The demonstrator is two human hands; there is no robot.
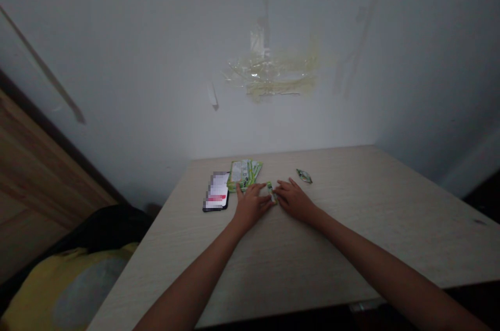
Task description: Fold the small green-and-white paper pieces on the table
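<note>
Between my two hands, a narrow green-and-white packet (269,185) lies on the table, seemingly folded. My left hand (251,208) grips its left side, with the thumb near its lower end and the other fingers pointing forward. From the right, the fingertips of my right hand (296,201) press on the same packet. Just beyond my left fingers is a fanned pile of flat green-and-white packets (241,171). Another green packet, folded into a small pointed shape (304,176), rests past my right hand.
A phone (217,193) with a lit, blurred screen lies left of the pile. The pale wooden table (351,268) meets a wall (156,60) bearing old tape (273,78). A yellow-and-grey cloth item (66,284) sits below the table's left edge.
</note>
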